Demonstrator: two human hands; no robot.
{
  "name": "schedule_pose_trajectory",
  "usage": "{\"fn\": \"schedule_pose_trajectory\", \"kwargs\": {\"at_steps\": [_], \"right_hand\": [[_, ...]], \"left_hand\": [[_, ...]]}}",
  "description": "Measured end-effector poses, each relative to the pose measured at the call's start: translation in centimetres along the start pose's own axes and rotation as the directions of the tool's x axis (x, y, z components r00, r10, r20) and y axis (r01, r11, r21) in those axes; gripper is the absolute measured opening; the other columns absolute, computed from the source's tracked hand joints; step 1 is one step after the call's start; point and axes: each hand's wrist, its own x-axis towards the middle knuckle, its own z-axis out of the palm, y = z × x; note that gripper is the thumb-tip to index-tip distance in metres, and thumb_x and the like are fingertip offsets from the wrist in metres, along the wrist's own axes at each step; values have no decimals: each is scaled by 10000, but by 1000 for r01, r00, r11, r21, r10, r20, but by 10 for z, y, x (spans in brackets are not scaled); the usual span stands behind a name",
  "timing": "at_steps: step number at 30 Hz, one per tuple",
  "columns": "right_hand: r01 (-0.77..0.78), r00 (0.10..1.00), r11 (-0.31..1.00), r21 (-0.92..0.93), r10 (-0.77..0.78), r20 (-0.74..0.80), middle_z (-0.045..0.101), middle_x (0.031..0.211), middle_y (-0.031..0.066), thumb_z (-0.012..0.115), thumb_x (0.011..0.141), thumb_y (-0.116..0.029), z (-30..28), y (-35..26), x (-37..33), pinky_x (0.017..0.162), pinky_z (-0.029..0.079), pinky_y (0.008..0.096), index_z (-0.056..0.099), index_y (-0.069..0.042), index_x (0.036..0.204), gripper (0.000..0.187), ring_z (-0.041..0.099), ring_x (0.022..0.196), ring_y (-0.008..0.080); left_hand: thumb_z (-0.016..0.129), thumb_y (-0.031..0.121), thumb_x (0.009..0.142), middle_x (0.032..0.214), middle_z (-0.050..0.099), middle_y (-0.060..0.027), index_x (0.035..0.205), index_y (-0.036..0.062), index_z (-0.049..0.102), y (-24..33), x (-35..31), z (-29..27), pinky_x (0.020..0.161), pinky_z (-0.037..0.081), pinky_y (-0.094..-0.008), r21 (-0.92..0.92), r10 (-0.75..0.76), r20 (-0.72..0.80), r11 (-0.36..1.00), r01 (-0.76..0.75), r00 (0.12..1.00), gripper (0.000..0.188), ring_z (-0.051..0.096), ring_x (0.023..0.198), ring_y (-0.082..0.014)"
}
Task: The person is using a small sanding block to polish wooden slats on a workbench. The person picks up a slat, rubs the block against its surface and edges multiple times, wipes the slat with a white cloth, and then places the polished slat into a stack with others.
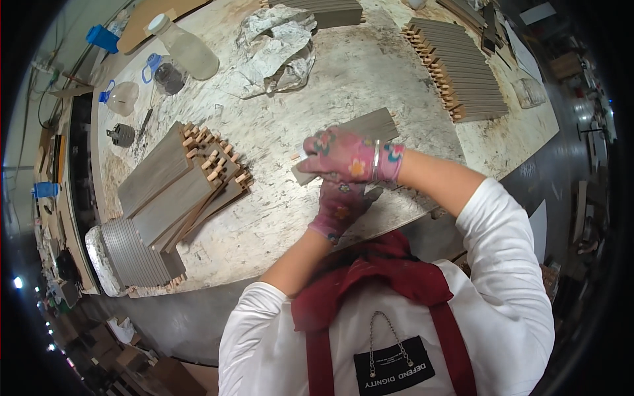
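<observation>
Both my hands wear pink-purple flowered gloves and meet over a grey-brown wooden slat (371,127) near the table's front edge. The slat lies at a slant, its near-left end showing below my fingers and its far-right end beyond my wrist. My left hand (340,206) comes from below and is closed at the slat's near edge, its thumb out to the right. Across the top of the slat lies my right hand (347,156), fingers curled; what is under them is hidden. Left of my hands sits a pile of similar slats (155,168) with light wooden dowels in their ends.
More slats stand in neat rows at the right (462,69) and in a stack (135,254) at the lower left. Crumpled paper (274,53), a large bottle (188,49), smaller bottles (122,98) and a dark round metal part (121,134) are on the stained worktable (264,132).
</observation>
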Motion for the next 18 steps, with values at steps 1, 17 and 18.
{"fn": "schedule_pose_trajectory", "kwargs": {"at_steps": [1,17,18], "right_hand": [[-5,997,1000,-14,6,72,579,1186,115,690,766,-156,0,8,6,920,489,408,614,-204,1215,457,590,1100,321],[-564,726,825,12,503,-469,620,1012,172,654,829,-267,29,45,-62,868,499,442,618,-158,1198,386,621,977,353],[-547,691,833,-78,397,-604,628,996,173,654,840,-271,39,65,-95,853,505,444,623,-151,1188,369,629,949,354]], "left_hand": [[633,505,836,1332,541,-142,1304,55,564,0,0,-2,1113,306,-528,45,61,-56,997,-58,997,653,434,1312,-339],[776,344,717,1408,455,-164,1307,41,526,7,11,-22,1090,317,-526,144,244,-182,965,-220,952,709,420,1314,-369],[779,338,716,1407,457,-166,1305,40,528,12,13,-27,1094,313,-523,130,267,-194,961,-245,944,707,418,1316,-370]]}}
